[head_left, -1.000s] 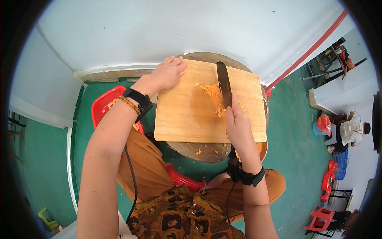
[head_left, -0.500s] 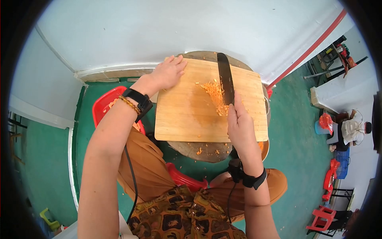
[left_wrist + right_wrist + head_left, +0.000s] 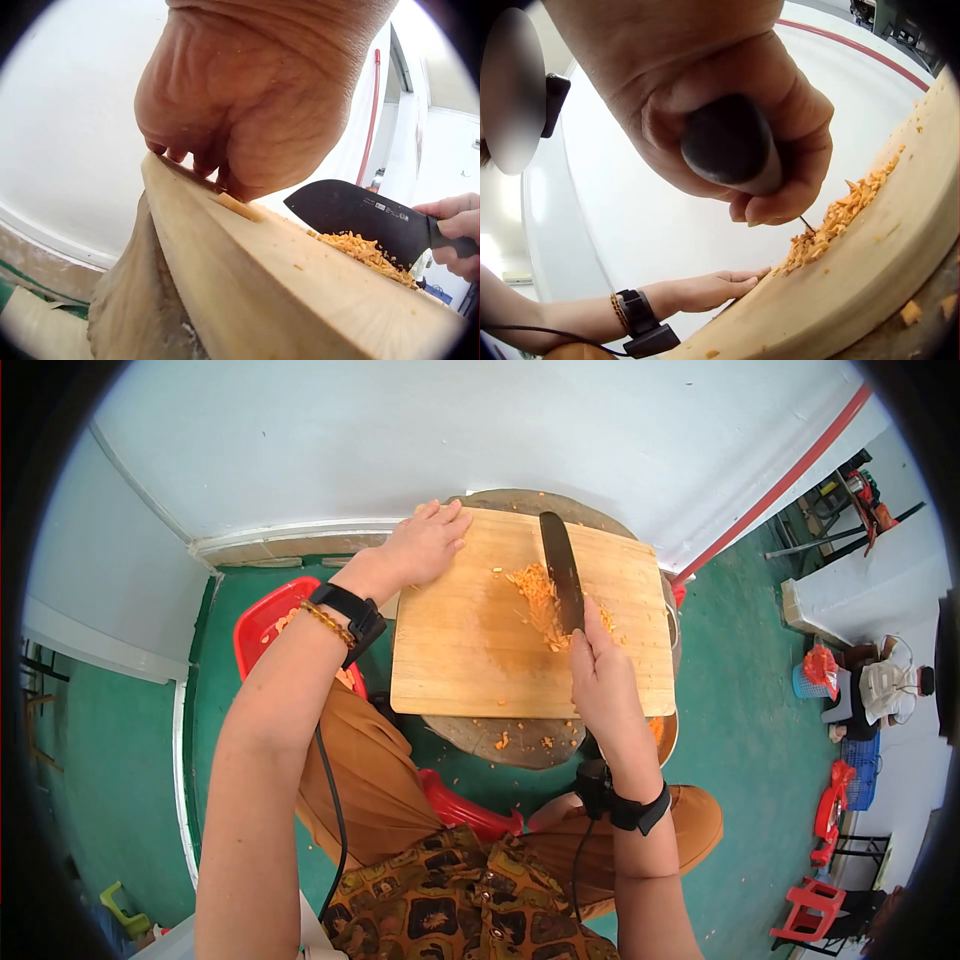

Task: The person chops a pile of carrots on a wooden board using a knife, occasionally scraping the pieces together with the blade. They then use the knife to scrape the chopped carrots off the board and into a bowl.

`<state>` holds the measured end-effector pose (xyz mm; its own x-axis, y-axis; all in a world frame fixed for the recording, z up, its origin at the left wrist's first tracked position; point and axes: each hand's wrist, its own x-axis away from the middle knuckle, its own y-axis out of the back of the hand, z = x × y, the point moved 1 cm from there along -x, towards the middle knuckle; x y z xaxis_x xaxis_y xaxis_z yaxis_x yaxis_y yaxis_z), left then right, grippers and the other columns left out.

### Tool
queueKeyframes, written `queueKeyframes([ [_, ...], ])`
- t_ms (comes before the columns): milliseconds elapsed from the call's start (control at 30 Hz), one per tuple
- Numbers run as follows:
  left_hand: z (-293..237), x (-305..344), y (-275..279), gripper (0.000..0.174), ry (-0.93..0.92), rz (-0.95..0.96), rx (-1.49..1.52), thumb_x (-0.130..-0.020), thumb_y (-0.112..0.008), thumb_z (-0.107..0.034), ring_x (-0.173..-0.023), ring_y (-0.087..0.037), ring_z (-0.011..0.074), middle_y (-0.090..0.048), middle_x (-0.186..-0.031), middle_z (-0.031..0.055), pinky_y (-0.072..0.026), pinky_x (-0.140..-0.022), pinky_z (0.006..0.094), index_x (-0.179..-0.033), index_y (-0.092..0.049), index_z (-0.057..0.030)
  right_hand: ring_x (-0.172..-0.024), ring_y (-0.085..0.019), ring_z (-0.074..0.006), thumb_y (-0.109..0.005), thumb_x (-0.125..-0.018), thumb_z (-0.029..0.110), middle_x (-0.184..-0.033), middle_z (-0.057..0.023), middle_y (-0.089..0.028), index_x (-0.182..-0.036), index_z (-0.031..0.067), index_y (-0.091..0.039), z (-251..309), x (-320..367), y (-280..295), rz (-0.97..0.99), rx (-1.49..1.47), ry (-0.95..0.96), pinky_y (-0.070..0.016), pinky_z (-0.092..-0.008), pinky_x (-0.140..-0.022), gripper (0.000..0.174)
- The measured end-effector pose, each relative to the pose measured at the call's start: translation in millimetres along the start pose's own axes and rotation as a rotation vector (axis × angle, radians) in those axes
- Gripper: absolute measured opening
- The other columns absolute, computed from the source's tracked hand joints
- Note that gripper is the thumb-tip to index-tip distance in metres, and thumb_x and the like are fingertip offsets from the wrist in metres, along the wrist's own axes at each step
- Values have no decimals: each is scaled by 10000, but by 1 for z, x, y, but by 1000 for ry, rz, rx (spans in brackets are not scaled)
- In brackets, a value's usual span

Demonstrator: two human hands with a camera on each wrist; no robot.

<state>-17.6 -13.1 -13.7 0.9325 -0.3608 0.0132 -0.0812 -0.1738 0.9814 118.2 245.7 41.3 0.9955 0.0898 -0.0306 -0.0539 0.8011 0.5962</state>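
My right hand (image 3: 606, 678) grips the handle of a black-bladed knife (image 3: 563, 568), fingers curled round it; in the right wrist view the dark handle end (image 3: 727, 142) shows in that hand (image 3: 780, 112). The blade stands along the right side of a pile of chopped orange pieces (image 3: 538, 603) on the wooden board (image 3: 450, 670). My left hand (image 3: 425, 545) rests on the board's far left corner with fingers extended. In the left wrist view a small orange stick (image 3: 238, 207) lies beside the left hand (image 3: 247, 97), and the blade (image 3: 360, 217) touches the pile.
Under the board is a round wooden block (image 3: 470, 738). A red basin (image 3: 262, 622) with orange pieces stands at left, a bowl (image 3: 668, 738) at the block's near right. A white wall (image 3: 400, 440) rises behind. At far right sits another person (image 3: 885, 680) near baskets and red stools.
The knife and right hand rose slightly away from me, then came back nearer, with the blade again beside the pile. The left hand has stayed at the corner.
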Motion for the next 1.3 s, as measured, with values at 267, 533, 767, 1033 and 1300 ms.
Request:
queueKeyframes([
  [267,1,0,-2,477,-1,-5,-8,-1033,-390,-269,-1431,-273,387,-283,-1570,128,-331,-1141,494,-1472,-348,-88,-974,-650,-425,-452,-993,68,-989,-342,-616,-1390,-108,-412,-1,1,-2,-26,54,101,-494,-404,-857,437],
  [533,0,-1,-1,475,6,10,2,-1036,-383,-264,-1444,-254,377,-269,-1579,124,-322,-1148,493,-1479,-345,-95,-1032,-637,-413,-448,-997,73,-1042,-352,-602,-1382,-118,-414,-2,-1,-4,-51,82,170,-478,-390,-912,431],
  [767,-4,3,3,466,17,-7,23,-1036,-408,-250,-1422,-286,417,-291,-1570,158,-295,-1167,448,-1468,-371,-82,-1007,-638,-437,-450,-993,67,-1003,-349,-612,-1389,-111,-409,0,2,-5,-44,108,162,-482,-400,-909,437],
  [1033,-5,3,5,475,27,12,22,-1038,-404,-249,-1425,-281,417,-286,-1575,149,-294,-1166,453,-1484,-348,-95,-1044,-637,-422,-455,-989,60,-1036,-337,-625,-1380,-109,-420,12,5,2,-47,92,104,-482,-401,-910,428],
  [1300,-5,3,6,473,24,17,28,-1038,-401,-247,-1427,-272,425,-283,-1575,156,-283,-1173,451,-1481,-354,-87,-1062,-629,-424,-448,-995,70,-1072,-345,-610,-1382,-100,-424,15,6,3,8,29,20,-481,-401,-913,423],
])
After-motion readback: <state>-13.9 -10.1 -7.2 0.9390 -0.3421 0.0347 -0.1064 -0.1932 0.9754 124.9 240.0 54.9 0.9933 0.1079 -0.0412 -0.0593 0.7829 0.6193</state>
